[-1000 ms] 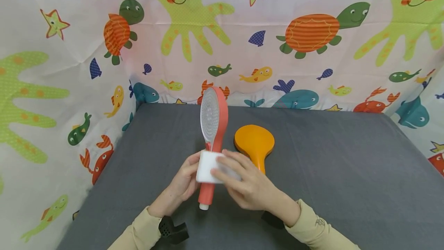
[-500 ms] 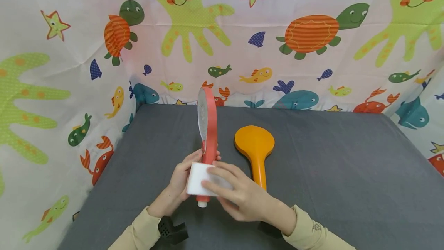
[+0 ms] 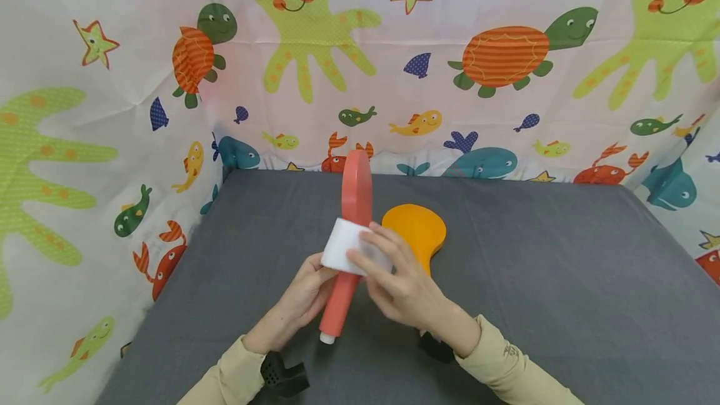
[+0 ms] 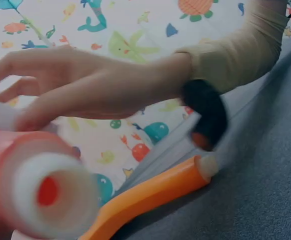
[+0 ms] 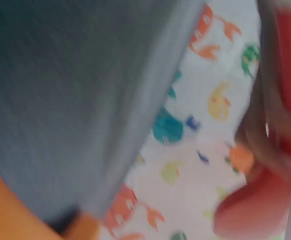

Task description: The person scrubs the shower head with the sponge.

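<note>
Upright in the head view, slightly tilted, is a coral-red handheld shower head [image 3: 357, 186]. My left hand [image 3: 306, 292] grips its handle, with part of the fingers hidden behind it. A white sponge block [image 3: 344, 245] lies across the upper handle, held there by my right hand [image 3: 407, 283] between thumb and fingers. In the left wrist view the red handle's white hollow end [image 4: 55, 195] faces the camera. The head's back and side face me, while its spray face is hidden.
Behind my right hand an orange shower head [image 3: 416, 227] lies on the grey cloth-covered table [image 3: 540, 280]. A printed sea-animal curtain [image 3: 360, 80] stands along the back and sides. Black wrist camera mounts [image 3: 284, 377] hang under both wrists.
The shower head has been turned so its spray face no longer shows. The white sponge dipped down the handle, then went back up with my right hand. The orange one stayed put.
</note>
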`<action>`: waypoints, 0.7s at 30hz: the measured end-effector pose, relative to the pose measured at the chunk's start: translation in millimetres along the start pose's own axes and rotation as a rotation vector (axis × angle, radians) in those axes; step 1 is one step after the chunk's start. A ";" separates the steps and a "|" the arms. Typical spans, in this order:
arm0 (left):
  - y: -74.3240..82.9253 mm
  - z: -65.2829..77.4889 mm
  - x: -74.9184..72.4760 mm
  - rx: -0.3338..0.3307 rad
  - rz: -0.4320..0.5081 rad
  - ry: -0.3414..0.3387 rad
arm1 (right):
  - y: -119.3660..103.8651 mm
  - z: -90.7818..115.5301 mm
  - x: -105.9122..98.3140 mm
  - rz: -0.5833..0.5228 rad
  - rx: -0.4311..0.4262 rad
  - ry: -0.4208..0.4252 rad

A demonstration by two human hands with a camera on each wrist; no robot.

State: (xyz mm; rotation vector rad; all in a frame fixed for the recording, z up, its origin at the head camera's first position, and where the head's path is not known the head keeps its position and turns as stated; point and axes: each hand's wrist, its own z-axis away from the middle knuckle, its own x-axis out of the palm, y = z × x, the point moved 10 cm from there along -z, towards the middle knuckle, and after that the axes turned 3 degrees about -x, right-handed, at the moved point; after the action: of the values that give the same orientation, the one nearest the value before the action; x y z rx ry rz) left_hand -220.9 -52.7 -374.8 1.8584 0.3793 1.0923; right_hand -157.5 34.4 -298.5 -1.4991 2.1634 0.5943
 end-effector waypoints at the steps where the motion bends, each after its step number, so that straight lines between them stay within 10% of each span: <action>1: -2.6 -0.5 0.6 -0.018 0.012 -0.008 | 8.6 -1.9 -3.8 0.001 0.043 0.020; 9: -9.6 -0.8 8.6 -0.067 0.030 -0.088 | 30.2 3.2 -1.4 -0.124 0.210 0.011; 21: 9.5 1.2 7.6 0.035 0.086 -0.128 | -49.1 17.6 28.4 -0.141 -0.101 -0.256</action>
State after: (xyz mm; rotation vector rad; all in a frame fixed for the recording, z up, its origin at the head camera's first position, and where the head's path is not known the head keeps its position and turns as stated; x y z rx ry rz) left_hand -217.3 -53.6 -363.1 1.9798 0.2480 1.0228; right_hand -118.3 7.4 -333.9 -1.5209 1.8430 0.8080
